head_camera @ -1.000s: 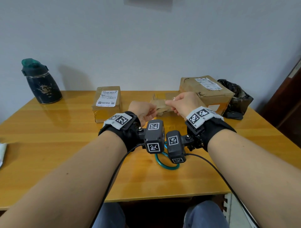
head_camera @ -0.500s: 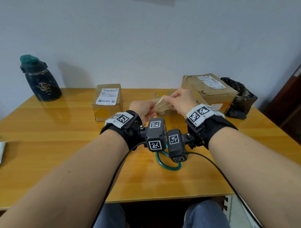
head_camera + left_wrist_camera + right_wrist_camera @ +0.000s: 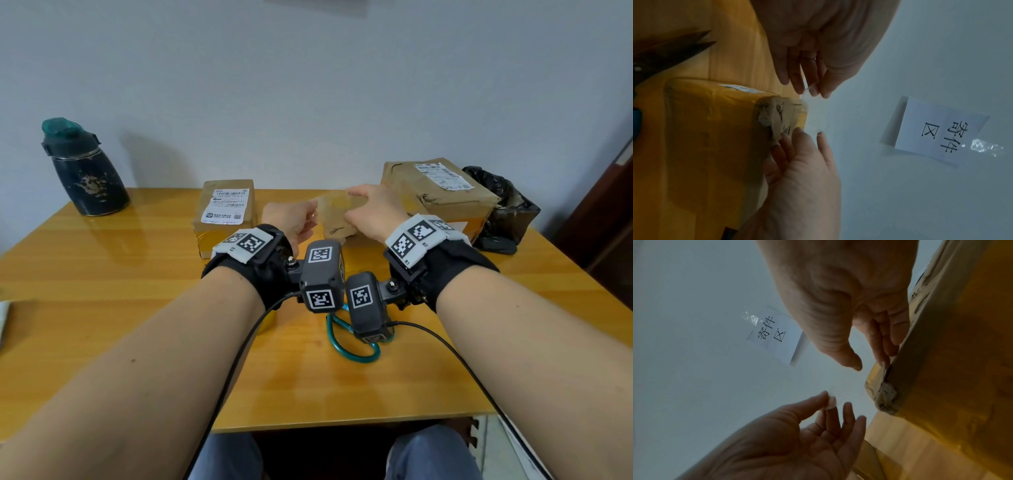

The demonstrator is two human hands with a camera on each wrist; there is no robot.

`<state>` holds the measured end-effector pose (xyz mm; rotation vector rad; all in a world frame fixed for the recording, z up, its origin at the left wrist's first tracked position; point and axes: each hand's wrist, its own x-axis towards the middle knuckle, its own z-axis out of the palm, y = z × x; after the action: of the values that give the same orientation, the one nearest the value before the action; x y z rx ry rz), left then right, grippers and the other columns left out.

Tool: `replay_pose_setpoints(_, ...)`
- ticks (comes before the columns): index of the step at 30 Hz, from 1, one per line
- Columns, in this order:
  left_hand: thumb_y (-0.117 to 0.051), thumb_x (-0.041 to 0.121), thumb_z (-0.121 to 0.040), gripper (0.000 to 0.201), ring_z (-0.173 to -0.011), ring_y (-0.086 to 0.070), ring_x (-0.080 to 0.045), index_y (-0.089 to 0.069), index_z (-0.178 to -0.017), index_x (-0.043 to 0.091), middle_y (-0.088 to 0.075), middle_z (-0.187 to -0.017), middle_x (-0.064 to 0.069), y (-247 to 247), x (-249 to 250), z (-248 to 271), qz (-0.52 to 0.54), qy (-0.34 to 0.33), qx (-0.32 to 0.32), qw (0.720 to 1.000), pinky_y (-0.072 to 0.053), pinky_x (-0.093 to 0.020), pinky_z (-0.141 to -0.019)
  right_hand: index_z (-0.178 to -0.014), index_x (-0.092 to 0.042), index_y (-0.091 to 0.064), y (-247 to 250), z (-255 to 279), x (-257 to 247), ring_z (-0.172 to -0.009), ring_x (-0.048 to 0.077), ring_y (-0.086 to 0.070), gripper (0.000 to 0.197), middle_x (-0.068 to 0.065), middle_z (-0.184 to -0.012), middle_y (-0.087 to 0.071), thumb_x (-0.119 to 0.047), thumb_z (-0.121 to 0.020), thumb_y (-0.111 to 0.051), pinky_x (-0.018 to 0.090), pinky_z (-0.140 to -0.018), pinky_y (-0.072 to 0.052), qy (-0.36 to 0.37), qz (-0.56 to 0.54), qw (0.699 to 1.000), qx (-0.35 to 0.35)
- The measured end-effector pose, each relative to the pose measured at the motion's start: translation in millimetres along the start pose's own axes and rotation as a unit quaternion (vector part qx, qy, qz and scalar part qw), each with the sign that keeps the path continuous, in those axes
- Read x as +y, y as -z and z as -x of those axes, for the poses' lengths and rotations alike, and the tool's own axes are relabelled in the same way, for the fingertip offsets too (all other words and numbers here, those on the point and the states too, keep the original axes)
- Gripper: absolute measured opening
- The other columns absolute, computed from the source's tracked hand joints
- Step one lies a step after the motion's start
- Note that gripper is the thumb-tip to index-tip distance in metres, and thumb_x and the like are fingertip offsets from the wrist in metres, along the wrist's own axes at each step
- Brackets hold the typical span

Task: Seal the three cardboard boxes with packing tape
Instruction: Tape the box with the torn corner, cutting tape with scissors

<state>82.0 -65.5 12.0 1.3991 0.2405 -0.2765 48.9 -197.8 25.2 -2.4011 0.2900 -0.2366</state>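
Dark bottle (image 3: 85, 171), black bag (image 3: 503, 205), paper sign (image 3: 937, 129) on wall.

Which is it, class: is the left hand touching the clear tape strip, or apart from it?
Touching. The left wrist view shows the left hand pinching one end of the clear tape strip between thumb and forefinger.

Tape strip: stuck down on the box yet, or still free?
Mostly free: the strip spans taut between both hands above the box edge.

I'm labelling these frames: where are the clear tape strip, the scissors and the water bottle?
clear tape strip (image 3: 816, 118): left wrist view, middle of the strip.
scissors (image 3: 672, 48): left wrist view, on the dark blades.
water bottle (image 3: 90, 181): head view, on its dark body.
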Motion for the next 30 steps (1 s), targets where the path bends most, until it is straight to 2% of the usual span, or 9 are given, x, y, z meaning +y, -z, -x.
replay_pose_setpoints(3, -0.060, 0.004, -0.092, 0.011, -0.064, -0.057, -0.014, -0.057, -0.081, 0.005, -0.057, -0.076, -0.006, 1.8, 0.9, 0.1, 0.044, 0.024, -0.006, 0.999, -0.056, -0.027, -0.060, -0.141, -0.024, -0.045, -1.8, -1.7, -0.2, -0.110, 0.023, -0.058, 0.062, 0.002, -0.146, -0.043, -0.001, -0.084, -0.055, 0.033, -0.087, -0.052, 0.011, 0.034, 0.999, -0.001)
replay_pose_setpoints(8, -0.053, -0.006, -0.092, 0.008, -0.066, -0.058, -0.014, -0.057, -0.088, 0.000, -0.059, -0.080, -0.010, 3.4, -4.1, 4.4, 0.059, 0.050, -0.023, 0.997, -0.056, -0.032, -0.080, -0.143, -0.020, -0.041, -6.2, -5.4, 1.7, -0.130, 0.025, -0.044, 0.069, 0.004, -0.148, -0.040, 0.009, -0.082, -0.056, 0.032, -0.097, -0.046, 0.015, 0.021, 1.000, 0.011)
replay_pose_setpoints(11, -0.052, -0.004, -0.094, 0.008, -0.066, -0.062, -0.013, -0.057, -0.091, 0.002, -0.063, -0.080, -0.009, 4.5, -7.3, 6.9, 0.046, 0.081, -0.040, 0.995, -0.056, -0.029, -0.060, -0.143, -0.023, -0.041, -12.9, -8.6, 4.4, -0.115, 0.023, -0.054, 0.076, 0.007, -0.143, -0.046, 0.014, -0.078, -0.056, 0.038, -0.091, -0.052, 0.024, -0.017, 0.999, 0.013)
replay_pose_setpoints(14, -0.051, -0.003, -0.094, 0.011, -0.066, -0.061, -0.011, -0.059, -0.091, 0.003, -0.064, -0.073, -0.007, 3.7, -5.9, 9.6, 0.038, 0.104, -0.063, 0.992, -0.053, -0.024, -0.046, -0.144, -0.027, -0.039, -16.5, -10.1, 7.4, -0.101, 0.021, -0.061, 0.077, 0.011, -0.128, -0.057, 0.013, -0.080, -0.056, 0.025, -0.070, -0.054, 0.042, -0.055, 0.998, 0.004)
replay_pose_setpoints(17, -0.051, -0.001, -0.094, 0.011, -0.064, -0.062, -0.009, -0.060, -0.091, 0.004, -0.067, -0.061, -0.005, 2.4, -5.4, 8.6, 0.031, 0.107, -0.063, 0.992, -0.051, -0.022, -0.046, -0.145, -0.028, -0.037, -14.9, -8.0, 9.2, -0.083, 0.013, -0.061, 0.078, 0.005, -0.101, -0.063, 0.011, -0.080, -0.058, 0.019, -0.062, -0.049, 0.060, -0.081, 0.995, -0.005)
replay_pose_setpoints(20, -0.049, -0.001, -0.095, 0.011, -0.065, -0.062, -0.009, -0.059, -0.094, 0.004, -0.064, -0.076, -0.006, 1.8, -5.1, 8.0, 0.036, 0.100, -0.056, 0.993, -0.051, -0.024, -0.047, -0.146, -0.029, -0.036, -13.0, -6.8, 9.5, -0.082, 0.014, -0.057, 0.082, -0.001, -0.088, -0.057, 0.011, -0.078, -0.061, 0.023, -0.069, -0.052, 0.068, -0.088, 0.994, -0.012)
replay_pose_setpoints(24, -0.047, -0.002, -0.096, 0.015, -0.067, -0.060, -0.010, -0.060, -0.104, 0.002, -0.066, -0.094, -0.008, 1.4, -5.1, 11.6, 0.054, 0.100, -0.055, 0.992, -0.051, -0.026, -0.037, -0.146, -0.029, -0.035, -13.3, -5.2, 7.8, -0.079, 0.013, -0.053, 0.082, -0.001, -0.087, -0.053, 0.011, -0.079, -0.061, 0.023, -0.067, -0.050, 0.079, -0.099, 0.992, -0.018)
replay_pose_setpoints(27, -0.046, -0.004, -0.096, 0.015, -0.067, -0.059, -0.009, -0.059, -0.091, 0.002, -0.065, -0.119, -0.011, -0.3, -5.4, 11.3, 0.061, 0.096, -0.052, 0.992, -0.053, -0.027, -0.043, -0.146, -0.029, -0.034, -13.7, -4.6, 7.9, -0.077, 0.013, -0.052, 0.083, 0.000, -0.089, -0.052, 0.013, -0.079, -0.058, 0.022, -0.063, -0.050, 0.078, -0.111, 0.991, -0.019)
replay_pose_setpoints(30, -0.044, -0.003, -0.097, 0.024, -0.067, -0.059, -0.009, -0.063, -0.111, 0.003, -0.067, -0.104, -0.008, -2.0, -7.3, 7.6, 0.080, 0.084, -0.036, 0.993, -0.053, -0.031, -0.057, -0.146, -0.029, -0.034, -13.6, -4.0, 10.5, -0.071, 0.010, -0.049, 0.083, 0.002, -0.093, -0.051, 0.012, -0.078, -0.060, 0.019, -0.058, -0.045, 0.080, -0.119, 0.989, -0.018)
